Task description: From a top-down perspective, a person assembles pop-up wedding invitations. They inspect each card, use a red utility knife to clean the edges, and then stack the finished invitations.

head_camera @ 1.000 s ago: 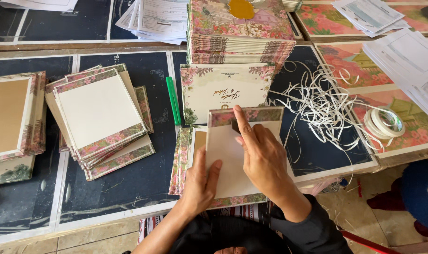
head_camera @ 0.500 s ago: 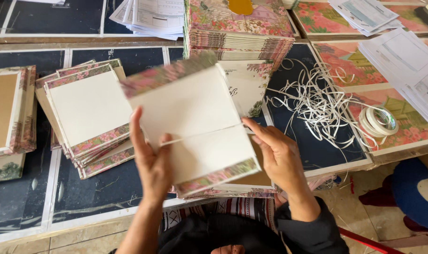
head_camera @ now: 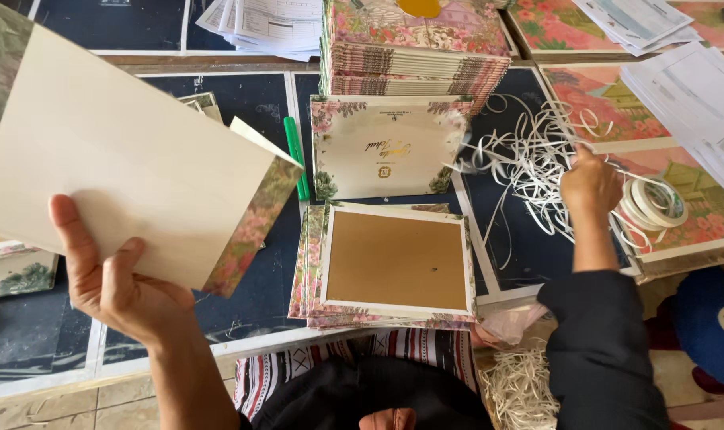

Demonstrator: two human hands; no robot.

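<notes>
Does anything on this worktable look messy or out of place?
Yes: a loose tangle of white paper strips sprawls across the dark mat, where the right hand reaches in. More shreds lie on the floor below. The card stacks look tidy.

The left hand (head_camera: 115,287) now lifts the cream card (head_camera: 131,159) off to the left, exposing a brown-faced board (head_camera: 395,260), while the right hand (head_camera: 589,183) reaches into the white strips (head_camera: 529,151).

The left hand (head_camera: 119,291) holds up a cream card panel (head_camera: 131,159) with a floral edge, tilted. The right hand (head_camera: 589,183) is in a tangle of white paper strips (head_camera: 529,159), beside a tape roll (head_camera: 656,203). A brown-faced floral cover (head_camera: 395,261) lies on the table (head_camera: 258,299).
</notes>
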